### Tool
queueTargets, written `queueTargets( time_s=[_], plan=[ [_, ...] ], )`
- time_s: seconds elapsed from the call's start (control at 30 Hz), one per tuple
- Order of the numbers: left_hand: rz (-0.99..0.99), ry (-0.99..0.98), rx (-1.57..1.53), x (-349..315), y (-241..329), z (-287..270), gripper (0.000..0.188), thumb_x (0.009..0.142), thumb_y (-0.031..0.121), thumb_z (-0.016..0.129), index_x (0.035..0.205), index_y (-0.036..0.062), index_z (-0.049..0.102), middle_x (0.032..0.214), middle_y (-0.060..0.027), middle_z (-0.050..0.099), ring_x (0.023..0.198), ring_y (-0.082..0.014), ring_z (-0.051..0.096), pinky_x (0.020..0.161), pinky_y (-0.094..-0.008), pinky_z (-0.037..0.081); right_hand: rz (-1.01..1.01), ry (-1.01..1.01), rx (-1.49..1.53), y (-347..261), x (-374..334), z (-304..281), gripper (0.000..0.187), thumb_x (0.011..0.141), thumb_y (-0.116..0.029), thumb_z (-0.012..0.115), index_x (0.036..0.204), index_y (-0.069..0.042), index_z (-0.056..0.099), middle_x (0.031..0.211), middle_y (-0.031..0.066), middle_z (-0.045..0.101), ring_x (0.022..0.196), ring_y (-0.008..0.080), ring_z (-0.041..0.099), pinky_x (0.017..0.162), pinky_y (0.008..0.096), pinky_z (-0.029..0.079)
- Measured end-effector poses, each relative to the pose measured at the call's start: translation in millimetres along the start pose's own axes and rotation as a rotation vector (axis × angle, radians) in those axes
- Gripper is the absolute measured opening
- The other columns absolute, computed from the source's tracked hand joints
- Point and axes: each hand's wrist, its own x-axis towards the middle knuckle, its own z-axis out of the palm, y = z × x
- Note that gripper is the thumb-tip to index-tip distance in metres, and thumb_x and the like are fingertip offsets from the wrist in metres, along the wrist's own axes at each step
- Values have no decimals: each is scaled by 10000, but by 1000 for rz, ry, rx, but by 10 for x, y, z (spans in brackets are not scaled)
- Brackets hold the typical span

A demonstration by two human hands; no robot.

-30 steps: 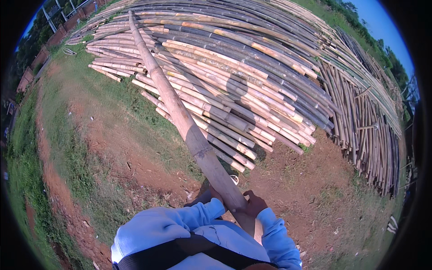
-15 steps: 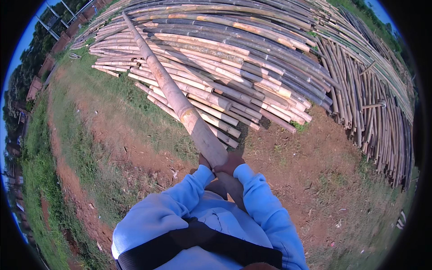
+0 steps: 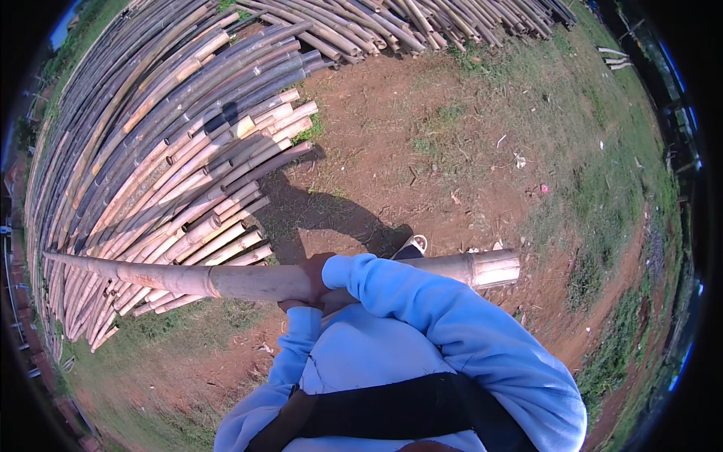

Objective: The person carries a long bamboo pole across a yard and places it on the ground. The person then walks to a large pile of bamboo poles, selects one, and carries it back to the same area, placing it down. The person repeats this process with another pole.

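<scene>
A long, thick bamboo pole point(image 3: 256, 282) lies across the front of my body, its cut end point(image 3: 497, 268) sticking out past my right arm. The far part narrows toward the left and passes over the stacked bamboo poles point(image 3: 188, 200). From above, my right hand point(image 3: 315, 276) is closed around the pole. Below its near edge, my left hand point(image 3: 292, 306) grips it from underneath, with most of the fingers hidden. Both hands sit close together, with blue sleeves behind them.
Another stack of poles point(image 3: 376, 26) lies at the far edge. Between the stacks and me is reddish bare soil point(image 3: 376, 128), with grass point(image 3: 595, 188) to the right. A shoe point(image 3: 413, 247) shows just beyond the pole. Pale pieces point(image 3: 616, 59) lie far right.
I have turned to the right. The pole, which slanted away ahead, now lies crosswise over my front, still in both hands. The large stack has shifted to the left of the view.
</scene>
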Motion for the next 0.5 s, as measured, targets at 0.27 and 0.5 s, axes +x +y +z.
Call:
queueTargets(
  time_s=[0.27, 0.5],
  plan=[
    [236, 31, -98, -166, -1524, 1214, 548, 903, 452, 275, 1229, 46, 444, 1179, -131, 525, 1070, -309, 509, 918, -436, 421, -55, 5, -21, 1343, -1054, -967, 858, 401, -494, 773, 1074, -12, 551, 1057, 195, 597, 942, 338, 592, 804, 374, 479],
    [303, 333, -167, -445, -2813, 2774, 579, 895, 495, 217, 1190, 64, 469, 1096, -144, 567, 1031, -301, 539, 904, -417, 437, 26, -151, -25, 2554, -1725, -2076, 912, 433, -543, 749, 1134, 0, 538, 1081, 229, 578, 960, 341, 579, 841, 362, 455]
  ],
)
